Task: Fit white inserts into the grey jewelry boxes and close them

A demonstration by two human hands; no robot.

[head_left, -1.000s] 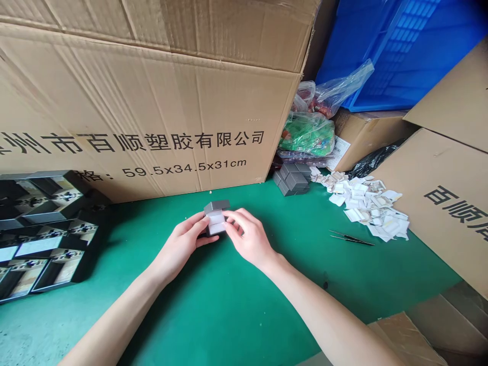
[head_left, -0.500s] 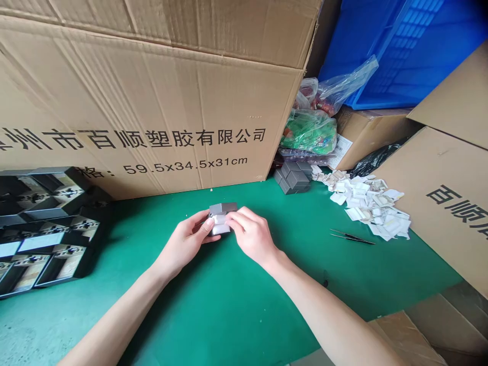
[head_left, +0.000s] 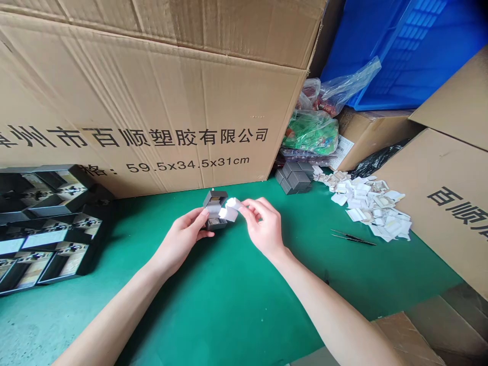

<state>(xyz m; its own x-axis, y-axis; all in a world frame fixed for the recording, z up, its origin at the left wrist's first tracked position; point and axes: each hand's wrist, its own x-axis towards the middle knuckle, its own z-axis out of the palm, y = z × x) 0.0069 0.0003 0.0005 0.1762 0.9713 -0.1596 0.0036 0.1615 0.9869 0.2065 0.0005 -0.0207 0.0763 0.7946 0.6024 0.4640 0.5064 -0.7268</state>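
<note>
My left hand grips a small dark grey box with its lid up, just above the green table. My right hand pinches a small white pad at the box's right edge, lifted partly out of it. Something pale still lies inside the box. Both hands are closed on what they hold.
A large cardboard carton stands right behind the hands. A black tray of open boxes is at the left. More grey boxes, a heap of white pads, tweezers, bags and cartons are at the right.
The white pad, which sat pressed in the box under both hands, has been pulled up and to the right by my right hand. The box has tilted a little.
</note>
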